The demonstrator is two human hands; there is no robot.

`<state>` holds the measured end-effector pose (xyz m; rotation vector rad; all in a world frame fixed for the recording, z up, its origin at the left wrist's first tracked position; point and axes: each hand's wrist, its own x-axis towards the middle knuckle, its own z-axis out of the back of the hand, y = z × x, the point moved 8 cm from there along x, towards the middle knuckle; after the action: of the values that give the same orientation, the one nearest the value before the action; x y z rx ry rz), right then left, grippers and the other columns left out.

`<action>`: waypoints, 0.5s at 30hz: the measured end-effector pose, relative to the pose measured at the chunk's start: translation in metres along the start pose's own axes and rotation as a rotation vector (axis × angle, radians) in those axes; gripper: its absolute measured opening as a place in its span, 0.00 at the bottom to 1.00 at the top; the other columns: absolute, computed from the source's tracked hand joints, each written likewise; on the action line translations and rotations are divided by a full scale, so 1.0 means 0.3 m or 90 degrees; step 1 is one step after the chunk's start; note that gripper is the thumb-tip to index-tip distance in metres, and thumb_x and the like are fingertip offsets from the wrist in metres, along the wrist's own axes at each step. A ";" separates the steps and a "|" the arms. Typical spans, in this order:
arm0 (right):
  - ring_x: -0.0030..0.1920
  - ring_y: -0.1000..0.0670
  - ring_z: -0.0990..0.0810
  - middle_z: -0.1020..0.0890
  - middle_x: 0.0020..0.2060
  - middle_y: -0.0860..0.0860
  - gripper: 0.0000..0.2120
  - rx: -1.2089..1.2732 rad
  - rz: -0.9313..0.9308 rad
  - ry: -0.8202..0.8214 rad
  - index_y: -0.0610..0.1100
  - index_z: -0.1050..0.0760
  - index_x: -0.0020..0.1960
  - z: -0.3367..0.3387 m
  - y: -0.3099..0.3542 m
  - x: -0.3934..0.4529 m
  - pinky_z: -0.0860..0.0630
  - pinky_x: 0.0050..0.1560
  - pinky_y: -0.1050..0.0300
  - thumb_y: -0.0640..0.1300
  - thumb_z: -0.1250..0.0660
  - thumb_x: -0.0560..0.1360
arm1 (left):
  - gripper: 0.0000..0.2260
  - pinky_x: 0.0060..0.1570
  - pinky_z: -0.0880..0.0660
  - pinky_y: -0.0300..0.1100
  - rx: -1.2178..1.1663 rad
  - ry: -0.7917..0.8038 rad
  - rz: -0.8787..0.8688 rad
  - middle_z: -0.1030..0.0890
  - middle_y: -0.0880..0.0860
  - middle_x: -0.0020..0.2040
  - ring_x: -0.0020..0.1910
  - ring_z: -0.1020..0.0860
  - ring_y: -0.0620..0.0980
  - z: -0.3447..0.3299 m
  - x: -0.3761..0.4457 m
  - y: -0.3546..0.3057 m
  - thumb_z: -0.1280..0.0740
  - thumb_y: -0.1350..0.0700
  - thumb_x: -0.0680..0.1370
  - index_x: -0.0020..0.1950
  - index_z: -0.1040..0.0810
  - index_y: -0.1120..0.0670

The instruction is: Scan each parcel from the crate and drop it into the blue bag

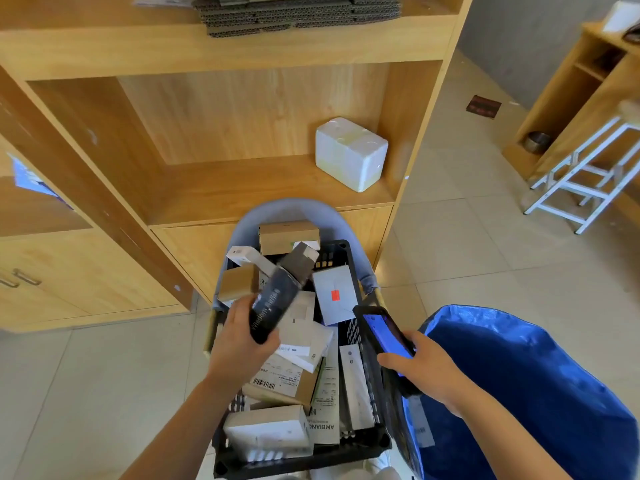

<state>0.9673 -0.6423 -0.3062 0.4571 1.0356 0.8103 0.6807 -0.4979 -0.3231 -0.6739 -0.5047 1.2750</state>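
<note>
A large wooden shelf unit (225,133) is seen across the upper frame, and a pale tiled floor (467,254) below it. The blue bag (554,393) is stood open at the lower right; what it contains cannot be told. The black crate (304,459), at lower centre, is filled with many parcels, so most of the task is judged to be left. A dark long parcel (277,299) is gripped by the left hand (239,344) above the crate. A scanner (388,332) is held in the right hand (422,368), beside the parcel, so scanning seems at hand. A white foam box (349,152) is placed on the shelf
</note>
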 end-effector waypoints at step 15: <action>0.48 0.53 0.25 0.32 0.53 0.57 0.30 -0.386 0.168 -0.025 0.53 0.35 0.64 0.034 0.161 0.005 0.29 0.38 0.62 0.60 0.29 0.67 | 0.20 0.60 0.24 0.48 -0.232 -0.059 0.063 0.24 0.42 0.62 0.61 0.24 0.46 0.161 0.118 -0.092 0.36 0.52 0.81 0.71 0.35 0.37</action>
<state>0.9589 -0.6102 -0.2696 0.0862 0.6506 1.2901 0.6751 -0.4588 -0.2704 -0.9557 -0.8001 1.3237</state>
